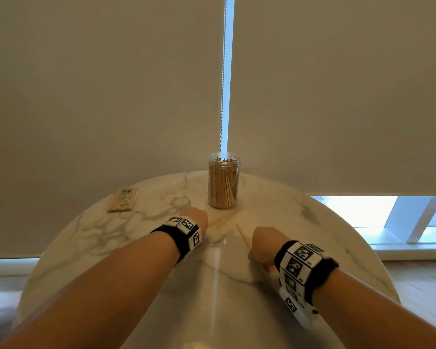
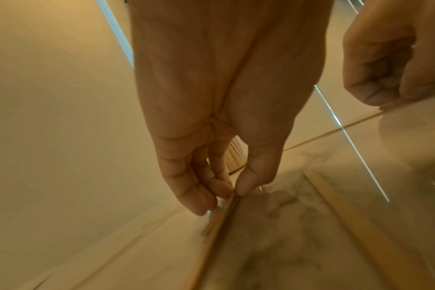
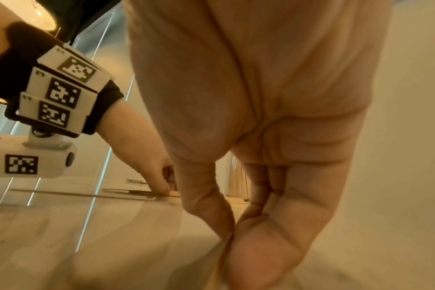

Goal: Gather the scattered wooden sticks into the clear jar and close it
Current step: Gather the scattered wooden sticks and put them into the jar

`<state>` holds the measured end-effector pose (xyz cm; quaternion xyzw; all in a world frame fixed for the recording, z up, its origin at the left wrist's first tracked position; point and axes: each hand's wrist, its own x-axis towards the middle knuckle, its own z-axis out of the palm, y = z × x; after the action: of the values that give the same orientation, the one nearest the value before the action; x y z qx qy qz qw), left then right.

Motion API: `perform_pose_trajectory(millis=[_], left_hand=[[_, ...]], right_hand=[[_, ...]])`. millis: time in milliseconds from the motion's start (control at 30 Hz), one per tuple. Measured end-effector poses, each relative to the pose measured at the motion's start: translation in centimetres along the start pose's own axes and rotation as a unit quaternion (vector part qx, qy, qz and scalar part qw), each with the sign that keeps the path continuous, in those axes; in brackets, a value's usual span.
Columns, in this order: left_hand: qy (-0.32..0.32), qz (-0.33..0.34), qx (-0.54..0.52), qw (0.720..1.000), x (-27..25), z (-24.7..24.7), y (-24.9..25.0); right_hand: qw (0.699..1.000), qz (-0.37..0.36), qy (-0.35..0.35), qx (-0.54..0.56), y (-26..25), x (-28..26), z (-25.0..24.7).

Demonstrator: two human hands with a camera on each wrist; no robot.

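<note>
The clear jar stands without a lid at the far side of the round marble table, packed with upright wooden sticks. A few loose sticks lie just in front of it. My left hand reaches down onto them. In the left wrist view its thumb and fingertips pinch the end of one stick lying on the marble. My right hand is lower right, beside another loose stick. Its thumb and forefinger are pressed together on a thin stick.
A wrapped bundle of sticks lies at the table's far left. Closed roller blinds hang behind the table, with a bead chain above the jar. Another loose stick lies near my left hand. No lid is in view.
</note>
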<state>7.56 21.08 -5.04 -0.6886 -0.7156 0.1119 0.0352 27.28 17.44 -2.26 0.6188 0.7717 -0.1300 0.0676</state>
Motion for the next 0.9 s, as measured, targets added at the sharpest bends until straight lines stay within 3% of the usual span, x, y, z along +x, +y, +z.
perform_pose_trajectory(millis=[233, 400, 600, 700, 900], left_hand=[[-0.009, -0.021, -0.039, 0.999, -0.2, 0.2, 0.1], [-0.06, -0.018, -0.066, 0.996, -0.6, -0.1, -0.1], [0.007, -0.052, -0.149, 0.987, -2.5, -1.2, -0.9], [0.038, -0.075, -0.264, 0.961, -4.0, -1.5, -1.2], [0.048, -0.074, -0.489, 0.868, -7.2, -1.7, -1.1]], right_hand=[[0.998, -0.023, 0.009, -0.052, -0.1, 0.1, 0.4], [0.999, -0.024, 0.008, -0.04, 0.6, 0.1, 0.4], [0.999, -0.037, 0.022, -0.018, 1.1, 0.3, 0.3], [0.998, -0.053, 0.017, -0.04, 1.0, -0.1, 0.3], [0.997, -0.052, -0.01, -0.056, 0.7, -1.5, -0.1]])
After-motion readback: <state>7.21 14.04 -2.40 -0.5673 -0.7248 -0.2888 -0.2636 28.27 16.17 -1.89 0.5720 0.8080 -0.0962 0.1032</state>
